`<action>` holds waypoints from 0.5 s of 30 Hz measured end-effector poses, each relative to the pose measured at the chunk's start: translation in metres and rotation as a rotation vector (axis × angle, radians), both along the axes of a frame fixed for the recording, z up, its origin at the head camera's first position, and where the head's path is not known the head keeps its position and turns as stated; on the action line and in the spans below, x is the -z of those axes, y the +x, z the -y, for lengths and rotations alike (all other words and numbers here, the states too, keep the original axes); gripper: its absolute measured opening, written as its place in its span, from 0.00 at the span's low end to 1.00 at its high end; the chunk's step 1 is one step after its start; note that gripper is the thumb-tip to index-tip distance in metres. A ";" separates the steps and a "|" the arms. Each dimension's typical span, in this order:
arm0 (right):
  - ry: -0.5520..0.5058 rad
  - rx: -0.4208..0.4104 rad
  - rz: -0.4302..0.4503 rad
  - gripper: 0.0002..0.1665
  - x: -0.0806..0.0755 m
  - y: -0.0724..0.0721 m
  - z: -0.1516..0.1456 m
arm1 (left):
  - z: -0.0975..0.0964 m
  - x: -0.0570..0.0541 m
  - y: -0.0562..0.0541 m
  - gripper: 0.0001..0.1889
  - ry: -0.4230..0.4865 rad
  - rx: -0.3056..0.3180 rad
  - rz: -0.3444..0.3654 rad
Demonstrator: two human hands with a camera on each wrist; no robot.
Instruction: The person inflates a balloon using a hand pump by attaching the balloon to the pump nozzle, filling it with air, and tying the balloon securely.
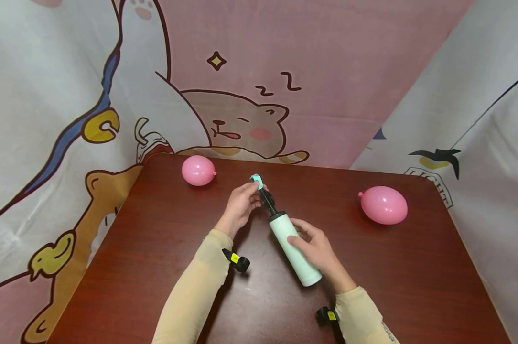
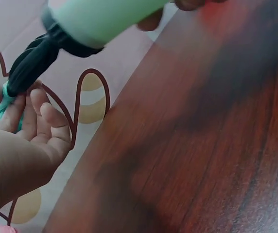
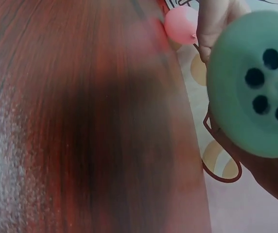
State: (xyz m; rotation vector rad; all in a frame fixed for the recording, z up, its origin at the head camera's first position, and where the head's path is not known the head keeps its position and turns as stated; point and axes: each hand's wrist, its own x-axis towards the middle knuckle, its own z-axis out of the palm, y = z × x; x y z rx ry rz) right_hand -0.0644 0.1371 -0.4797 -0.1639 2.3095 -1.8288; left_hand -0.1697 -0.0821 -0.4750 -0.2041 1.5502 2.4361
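My right hand (image 1: 319, 246) grips the pale green barrel of a hand balloon pump (image 1: 292, 248), thumb on one side and fingers round the other. The pump slants over the table, its black nozzle (image 1: 268, 200) pointing up and left in the head view. Around the nozzle tip sits a limp teal balloon (image 1: 257, 181), pinched there by my left hand (image 1: 241, 205). In the left wrist view, that hand's thumb and fingers close on the teal rubber (image 2: 5, 104), partly hiding it. The right wrist view faces the pump's round end (image 3: 231, 131), which has several dark holes.
An inflated pink balloon (image 1: 198, 170) lies at the table's back left, and another pink balloon (image 1: 383, 205) at the right. Both rest on the dark red-brown wooden table (image 1: 156, 267). A printed cartoon cloth (image 1: 328, 62) hangs behind and around it.
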 end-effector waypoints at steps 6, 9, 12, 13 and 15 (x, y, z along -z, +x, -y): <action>0.000 -0.014 0.039 0.29 -0.003 0.001 0.001 | -0.005 -0.001 0.002 0.17 -0.059 0.005 -0.068; -0.003 -0.023 0.072 0.29 -0.004 0.002 0.000 | -0.005 -0.001 0.002 0.09 0.009 -0.032 -0.066; -0.019 -0.027 0.090 0.29 -0.004 0.002 0.000 | -0.004 0.001 0.002 0.06 0.086 -0.052 -0.056; -0.025 -0.028 0.095 0.30 -0.004 0.002 -0.001 | -0.004 0.002 0.002 0.07 0.095 -0.050 -0.054; -0.036 -0.030 0.104 0.29 -0.004 0.001 -0.001 | -0.005 0.004 0.002 0.08 0.093 -0.041 -0.064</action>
